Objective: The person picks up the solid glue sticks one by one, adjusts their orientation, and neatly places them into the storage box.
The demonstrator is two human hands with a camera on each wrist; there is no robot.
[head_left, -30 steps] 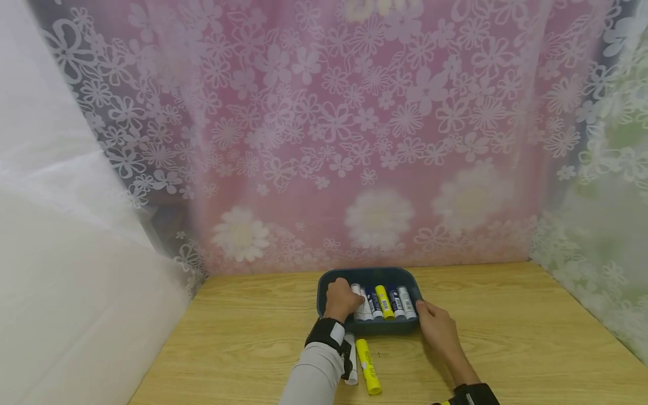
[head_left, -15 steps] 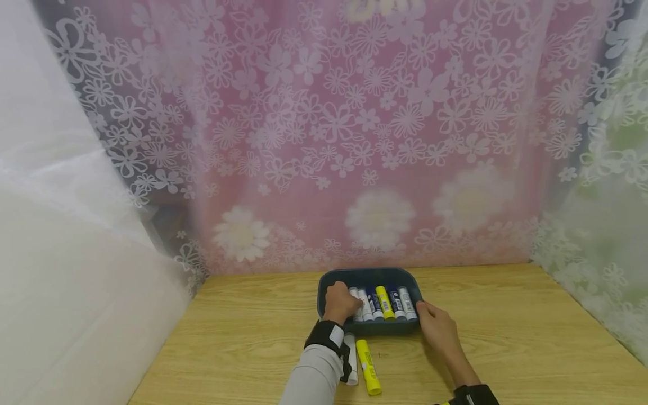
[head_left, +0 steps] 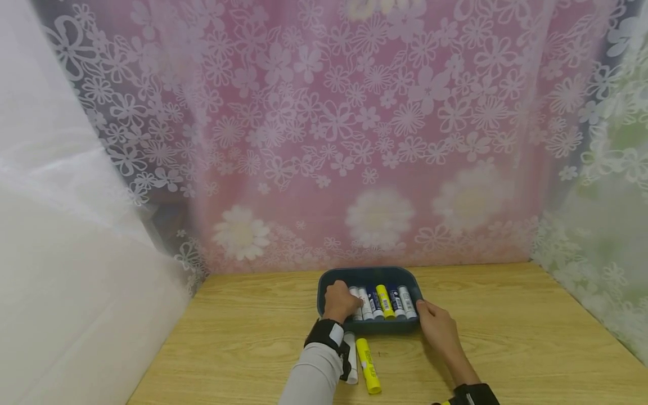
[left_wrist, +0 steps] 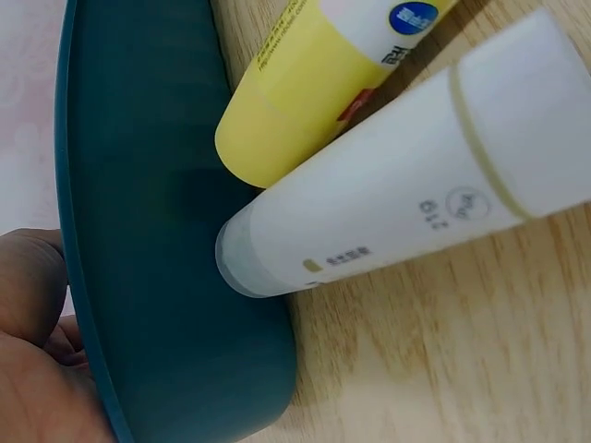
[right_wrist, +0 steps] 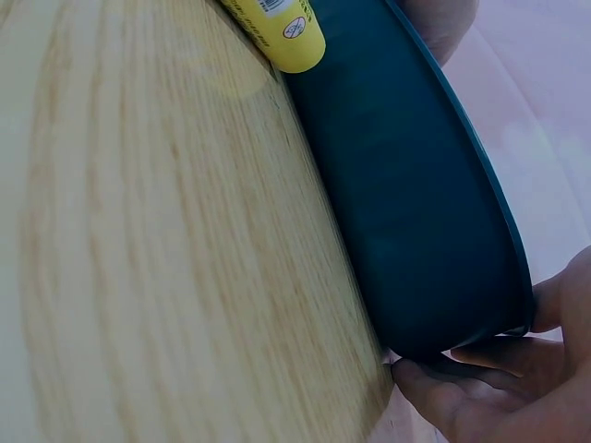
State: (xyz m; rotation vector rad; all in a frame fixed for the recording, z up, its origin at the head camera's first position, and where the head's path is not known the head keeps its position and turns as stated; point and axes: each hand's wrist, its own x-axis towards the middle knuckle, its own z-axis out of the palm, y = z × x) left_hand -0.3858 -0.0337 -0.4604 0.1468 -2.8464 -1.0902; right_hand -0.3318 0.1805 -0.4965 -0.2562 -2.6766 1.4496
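Observation:
My left hand (head_left: 341,301) reaches into the left end of a dark teal tray (head_left: 385,327). Its fingers are curled, and the thumb lies over a white glue stick (head_left: 365,311) among several glue sticks standing side by side there; the fingertips are hidden. At the tray's right end my right hand (head_left: 440,329) grips the rim and corner, with the thumb on top and fingers below, as the right wrist view also shows. In front of the tray, a white glue stick (left_wrist: 397,175) and a yellow glue stick (left_wrist: 295,92) lie on the table.
The wooden table (head_left: 506,337) reaches back to a pink flowered curtain (head_left: 354,140) just behind the tray. Pale sheeting (head_left: 76,253) hangs at the left, and a flowered sheet (head_left: 607,225) hangs at the right.
Since a second ago, the leftmost white glue stick in the tray has shifted slightly left and lower under my left hand. My right hand stays at the tray's end.

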